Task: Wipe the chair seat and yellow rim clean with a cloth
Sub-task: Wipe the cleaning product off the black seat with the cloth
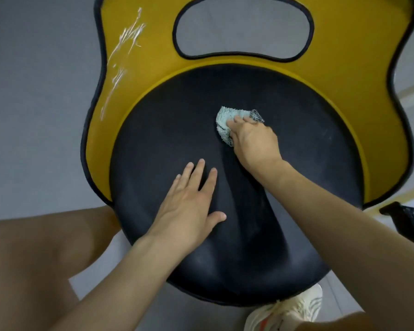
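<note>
A round black chair seat (167,120) fills the middle of the view. A yellow rim (344,75) with dark piping curves round its far side, and white smears (127,44) streak the rim's upper left. My right hand (253,142) grips a bunched pale green cloth (225,120) and presses it on the seat, right of centre. My left hand (191,204) lies flat on the seat's near left part, fingers straight and spread.
An oval cut-out (242,27) opens in the yellow back. Grey floor (34,91) surrounds the chair. My bare knee (46,247) is at the lower left, a white shoe (287,311) below the seat, and a black chair leg (402,211) at the right.
</note>
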Motion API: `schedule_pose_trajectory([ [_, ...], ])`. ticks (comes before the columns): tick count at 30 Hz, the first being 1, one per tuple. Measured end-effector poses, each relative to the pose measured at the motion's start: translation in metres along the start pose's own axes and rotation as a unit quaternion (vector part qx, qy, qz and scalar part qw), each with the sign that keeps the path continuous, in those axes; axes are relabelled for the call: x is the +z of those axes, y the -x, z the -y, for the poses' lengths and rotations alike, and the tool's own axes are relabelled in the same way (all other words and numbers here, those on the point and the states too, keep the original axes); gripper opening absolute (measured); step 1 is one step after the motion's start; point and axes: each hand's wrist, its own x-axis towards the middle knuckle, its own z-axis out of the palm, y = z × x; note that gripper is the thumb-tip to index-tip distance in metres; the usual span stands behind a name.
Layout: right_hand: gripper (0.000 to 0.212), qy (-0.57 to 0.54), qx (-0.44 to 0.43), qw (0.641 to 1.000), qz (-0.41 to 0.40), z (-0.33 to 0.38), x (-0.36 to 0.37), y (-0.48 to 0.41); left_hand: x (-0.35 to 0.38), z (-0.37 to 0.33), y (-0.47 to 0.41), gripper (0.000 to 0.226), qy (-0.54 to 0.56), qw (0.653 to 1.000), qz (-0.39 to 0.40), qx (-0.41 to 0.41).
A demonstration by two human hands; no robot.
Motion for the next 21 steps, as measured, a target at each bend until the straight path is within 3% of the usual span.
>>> schedule_pose_trajectory([
  [5,0.017,-0.024,-0.019,0.999,0.013,-0.012,-0.012,0.108,-0.012,-0.012,-0.024,0.095,0.026,1.0,-0.009,-0.006],
  [9,0.043,-0.056,-0.07,0.996,-0.027,-0.036,-0.012,0.194,-0.013,-0.023,-0.032,0.096,0.029,0.999,-0.003,0.018],
  [12,0.044,-0.035,-0.046,0.998,-0.01,-0.073,-0.017,0.168,-0.002,-0.035,-0.028,0.094,0.011,0.999,0.019,0.05],
  [16,0.01,0.026,0.064,0.997,-0.019,-0.127,-0.021,0.061,0.005,-0.05,-0.029,0.093,-0.003,0.996,0.044,0.071],
  [21,0.009,0.023,0.124,0.991,-0.036,-0.142,-0.027,0.029,-0.011,-0.05,-0.056,0.095,-0.084,0.991,0.049,0.095],
])
